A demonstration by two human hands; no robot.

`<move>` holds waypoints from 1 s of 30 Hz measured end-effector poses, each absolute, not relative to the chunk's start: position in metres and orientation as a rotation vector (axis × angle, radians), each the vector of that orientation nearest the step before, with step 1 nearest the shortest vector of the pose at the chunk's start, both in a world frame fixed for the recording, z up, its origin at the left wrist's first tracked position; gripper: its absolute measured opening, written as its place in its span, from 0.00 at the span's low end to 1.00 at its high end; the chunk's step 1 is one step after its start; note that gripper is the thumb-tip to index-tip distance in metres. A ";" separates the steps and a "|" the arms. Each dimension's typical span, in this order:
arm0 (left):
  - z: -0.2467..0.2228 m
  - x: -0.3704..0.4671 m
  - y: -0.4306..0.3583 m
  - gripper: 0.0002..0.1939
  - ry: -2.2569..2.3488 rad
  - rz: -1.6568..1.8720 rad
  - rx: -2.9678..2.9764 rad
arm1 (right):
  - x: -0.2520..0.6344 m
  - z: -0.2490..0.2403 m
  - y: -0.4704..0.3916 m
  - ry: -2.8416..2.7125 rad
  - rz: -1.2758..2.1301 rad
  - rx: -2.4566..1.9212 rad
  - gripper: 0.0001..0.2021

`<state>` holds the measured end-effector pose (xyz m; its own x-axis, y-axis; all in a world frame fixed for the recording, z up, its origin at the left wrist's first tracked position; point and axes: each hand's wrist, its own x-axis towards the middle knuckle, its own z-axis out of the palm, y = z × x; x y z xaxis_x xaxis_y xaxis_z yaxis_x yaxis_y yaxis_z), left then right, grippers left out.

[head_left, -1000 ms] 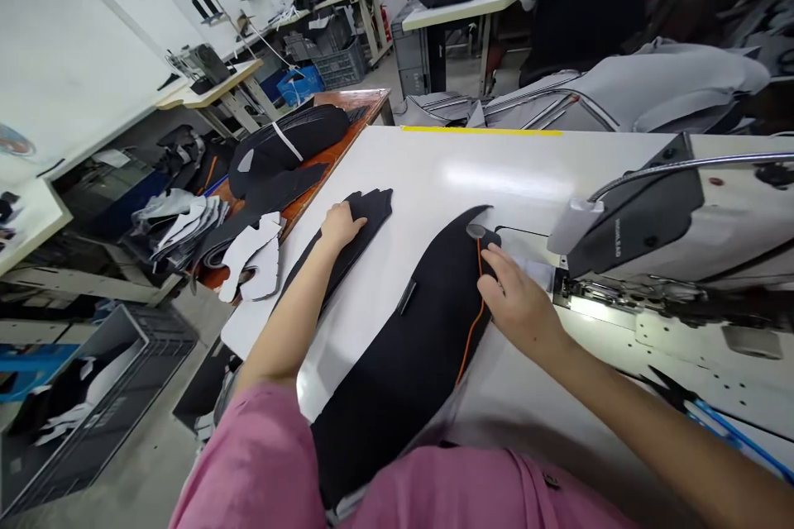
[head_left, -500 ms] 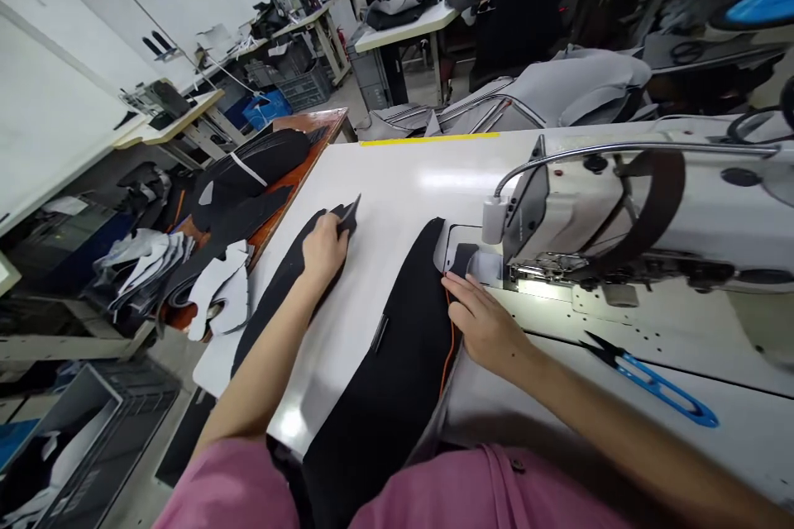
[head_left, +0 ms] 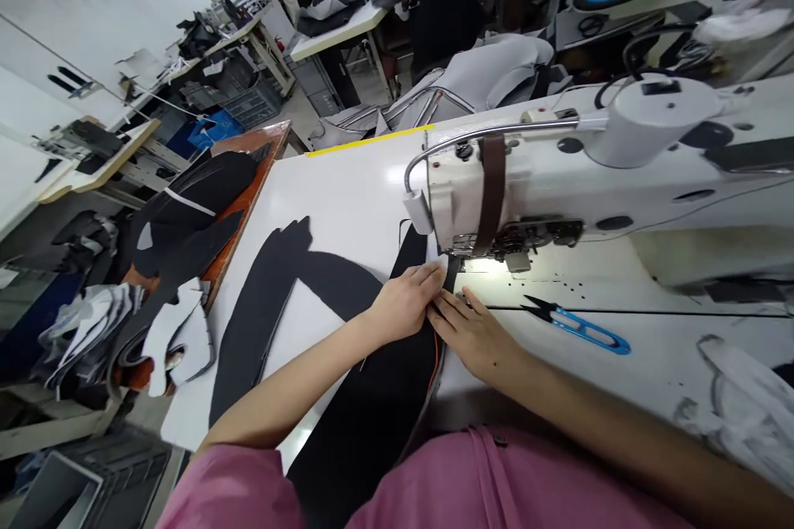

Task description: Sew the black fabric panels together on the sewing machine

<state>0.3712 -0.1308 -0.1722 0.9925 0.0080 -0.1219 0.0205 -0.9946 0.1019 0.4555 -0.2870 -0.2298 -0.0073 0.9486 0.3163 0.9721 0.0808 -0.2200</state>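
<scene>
A long black fabric piece (head_left: 372, 397) with an orange line along its right edge runs from my lap up to the sewing machine (head_left: 471, 190). My left hand (head_left: 406, 297) has its fingers closed on the edge of a dark piece beside the machine's lit needle area. Close against it, my right hand (head_left: 471, 331) lies with fingers spread on the edge of the black fabric. Another dark piece (head_left: 341, 273) reaches from under my left hand toward a stack of dark pieces (head_left: 254, 297) on the white table.
Blue thread snips (head_left: 583, 331) lie right of my right hand. A brown side table (head_left: 239, 215) at the left holds black pieces and white cutouts (head_left: 179, 339). Gray crates (head_left: 124, 471) stand on the floor. A person in dark clothes (head_left: 447, 0) is behind the gray fabric pile (head_left: 496, 74).
My left hand has moved right from the dark stack to beside my right hand, bringing a dark piece across. The view has shifted right.
</scene>
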 end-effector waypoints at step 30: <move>-0.159 0.404 -0.148 0.17 0.035 -0.408 3.047 | 0.464 -0.231 -0.303 -1.913 -0.009 -1.915 0.22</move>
<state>0.4039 -0.1479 -0.1587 0.9646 0.0134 -0.2635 0.0313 -0.9975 0.0639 0.4635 -0.3026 -0.2311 0.0473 0.9521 0.3021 0.9550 0.0456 -0.2931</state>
